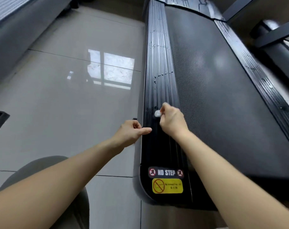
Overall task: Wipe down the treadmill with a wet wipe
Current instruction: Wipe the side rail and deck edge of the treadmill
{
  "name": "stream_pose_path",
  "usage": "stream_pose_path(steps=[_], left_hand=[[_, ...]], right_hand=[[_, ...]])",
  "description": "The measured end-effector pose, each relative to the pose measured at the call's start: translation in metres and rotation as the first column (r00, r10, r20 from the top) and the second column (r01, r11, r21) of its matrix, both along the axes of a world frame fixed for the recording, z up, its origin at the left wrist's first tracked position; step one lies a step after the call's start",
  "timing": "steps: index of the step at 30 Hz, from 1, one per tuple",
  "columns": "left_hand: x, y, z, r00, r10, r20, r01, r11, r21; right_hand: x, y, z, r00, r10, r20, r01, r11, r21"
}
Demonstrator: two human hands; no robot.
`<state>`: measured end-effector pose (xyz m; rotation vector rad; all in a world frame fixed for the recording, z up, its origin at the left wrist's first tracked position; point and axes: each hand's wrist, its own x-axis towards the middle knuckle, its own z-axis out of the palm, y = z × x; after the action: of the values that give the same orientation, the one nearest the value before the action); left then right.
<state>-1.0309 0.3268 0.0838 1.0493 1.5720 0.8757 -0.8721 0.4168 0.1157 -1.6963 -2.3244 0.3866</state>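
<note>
A: Looking down from the head camera, the right hand (171,120) is pinching a small bunched wet wipe (157,113) against the ribbed side rail (158,66) of the treadmill (214,83), beside the belt. How should this stroke be going?

B: I'd be opening the wipe flatter and pushing along the grooves, toward the droplets (163,75) ahead.

A: And the left hand (132,132)?

B: It's holding nothing, fingers loosely curled, thumb touching the rail's outer edge; I'd be bracing there

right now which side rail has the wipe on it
The left rail, beside the floor: the right hand presses the wipe on it. The right rail has no hand on it.
</note>
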Motion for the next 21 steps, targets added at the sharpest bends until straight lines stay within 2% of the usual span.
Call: stream_pose_path(steps=[4, 9, 12, 15, 21], left_hand=[[0.0, -0.001, 0.0, 1.0, 0.013, 0.005, -0.013, 1.0, -0.002], [-0.001, -0.004, -0.001, 1.0, -0.006, -0.004, 0.006, 1.0, 0.011], [-0.002, -0.003, 0.0, 1.0, -0.013, 0.008, 0.013, 1.0, 0.027], [-0.001, -0.001, 0.001, 1.0, -0.022, -0.017, 0.022, 1.0, 0.018], [-0.004, 0.003, 0.002, 0.999, -0.037, 0.011, 0.038, 0.999, -0.026]], right_hand=[[-0.004, 0.008, 0.003, 1.0, -0.026, -0.006, 0.026, 0.999, -0.025], [0.043, -0.11, 0.006, 0.987, 0.078, -0.144, -0.087, 0.994, -0.059], [0.057, -0.152, 0.009, 0.979, 0.121, -0.161, -0.142, 0.982, -0.123], [0.059, -0.129, 0.005, 0.986, 0.123, -0.109, -0.135, 0.985, -0.112], [0.025, 0.004, -0.001, 0.999, -0.017, 0.035, 0.018, 1.0, -0.026]])
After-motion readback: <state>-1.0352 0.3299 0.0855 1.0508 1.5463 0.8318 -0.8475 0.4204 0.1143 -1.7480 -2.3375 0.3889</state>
